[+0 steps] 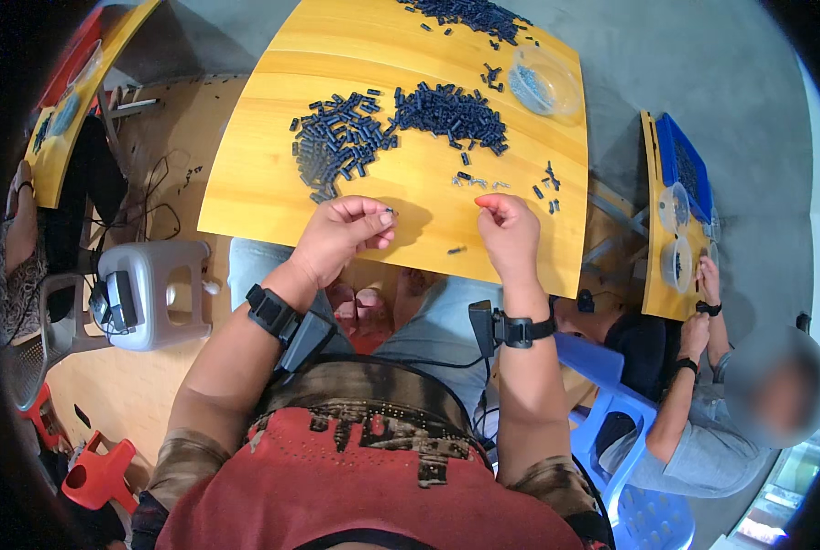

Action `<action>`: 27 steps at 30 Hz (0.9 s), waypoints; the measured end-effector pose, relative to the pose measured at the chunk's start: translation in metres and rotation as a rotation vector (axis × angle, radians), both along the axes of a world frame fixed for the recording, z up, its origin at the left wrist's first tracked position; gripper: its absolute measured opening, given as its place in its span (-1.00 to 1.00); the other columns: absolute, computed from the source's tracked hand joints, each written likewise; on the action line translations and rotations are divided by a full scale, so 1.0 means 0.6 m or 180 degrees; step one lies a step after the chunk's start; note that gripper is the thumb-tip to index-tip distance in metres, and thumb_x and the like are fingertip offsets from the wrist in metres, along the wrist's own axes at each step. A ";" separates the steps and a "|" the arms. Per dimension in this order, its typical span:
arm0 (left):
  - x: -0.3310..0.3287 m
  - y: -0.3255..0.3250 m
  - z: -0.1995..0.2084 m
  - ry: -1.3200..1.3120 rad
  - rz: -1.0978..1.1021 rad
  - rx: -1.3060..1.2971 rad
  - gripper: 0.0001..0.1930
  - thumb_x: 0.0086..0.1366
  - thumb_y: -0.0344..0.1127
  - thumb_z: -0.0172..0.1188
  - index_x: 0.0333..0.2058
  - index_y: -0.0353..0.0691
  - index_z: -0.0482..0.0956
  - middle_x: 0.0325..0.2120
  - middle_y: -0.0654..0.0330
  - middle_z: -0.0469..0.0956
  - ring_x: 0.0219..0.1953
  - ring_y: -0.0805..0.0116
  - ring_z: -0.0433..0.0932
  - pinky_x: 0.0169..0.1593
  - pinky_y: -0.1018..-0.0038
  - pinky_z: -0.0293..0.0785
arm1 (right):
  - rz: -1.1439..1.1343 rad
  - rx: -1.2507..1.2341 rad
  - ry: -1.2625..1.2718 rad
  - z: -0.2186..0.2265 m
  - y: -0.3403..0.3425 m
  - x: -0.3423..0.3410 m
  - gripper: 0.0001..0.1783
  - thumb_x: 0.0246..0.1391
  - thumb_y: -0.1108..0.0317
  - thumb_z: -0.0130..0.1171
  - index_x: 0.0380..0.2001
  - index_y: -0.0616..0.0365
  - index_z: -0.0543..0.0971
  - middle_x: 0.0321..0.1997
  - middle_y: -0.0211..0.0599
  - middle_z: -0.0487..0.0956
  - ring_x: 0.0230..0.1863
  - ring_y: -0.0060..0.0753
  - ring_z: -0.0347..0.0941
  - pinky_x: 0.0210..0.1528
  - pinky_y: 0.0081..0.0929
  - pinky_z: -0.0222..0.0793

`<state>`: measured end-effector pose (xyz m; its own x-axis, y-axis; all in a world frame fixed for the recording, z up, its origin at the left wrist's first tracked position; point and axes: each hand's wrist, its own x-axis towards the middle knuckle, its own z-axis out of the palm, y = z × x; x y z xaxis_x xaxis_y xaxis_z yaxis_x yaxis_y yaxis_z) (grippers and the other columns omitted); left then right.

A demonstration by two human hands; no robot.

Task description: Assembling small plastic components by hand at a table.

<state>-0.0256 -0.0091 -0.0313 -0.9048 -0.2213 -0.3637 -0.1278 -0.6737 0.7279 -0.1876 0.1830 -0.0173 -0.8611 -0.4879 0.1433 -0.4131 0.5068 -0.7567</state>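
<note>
Small dark plastic pieces are pinched one in each hand: the left hand (344, 231) is clenched round one at its fingertips, the right hand (509, 227) grips something tiny I cannot identify. Both hover over the yellow surface (245, 183) at its 6 o'clock edge. Joining them well probably calls for squaring the ends before pressing. At 12 o'clock lie heaps of dark pieces (387, 128); at 1 o'clock, a clear bowl (544, 80). The pieces' shapes are too small to read.
</note>
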 end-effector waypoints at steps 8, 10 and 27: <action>0.001 0.004 0.012 -0.0046 0.0147 -0.0212 -0.88 0.25 -0.40 0.17 -0.25 -0.27 0.55 -0.33 0.21 0.60 -0.34 0.46 0.56 -0.23 0.53 0.52 | -0.0052 -0.0456 0.0518 -0.046 0.012 0.008 -0.87 -0.10 0.60 0.15 -0.41 0.24 0.59 -0.44 -0.31 0.49 -0.51 -0.53 0.41 -0.43 -0.63 0.35; 0.014 0.003 -0.003 0.0078 0.0101 -0.0195 -0.87 0.25 -0.39 0.18 -0.24 -0.27 0.56 -0.33 0.20 0.60 -0.33 0.47 0.55 -0.22 0.53 0.51 | -0.0445 -0.1387 -0.0116 -0.037 0.018 0.020 -0.88 -0.06 0.61 0.14 -0.40 0.26 0.59 -0.44 -0.40 0.47 -0.47 -0.62 0.38 -0.41 -0.67 0.32; 0.018 -0.005 -0.008 0.0338 0.0058 -0.0126 -0.84 0.25 -0.38 0.18 -0.23 -0.32 0.57 -0.32 0.19 0.60 -0.32 0.47 0.55 -0.22 0.56 0.51 | 0.2602 0.1232 0.0549 -0.008 0.000 0.215 -0.84 -0.30 0.34 0.29 -0.58 0.18 0.58 -0.47 -0.28 0.44 -0.24 -0.22 0.36 -0.19 -0.27 0.30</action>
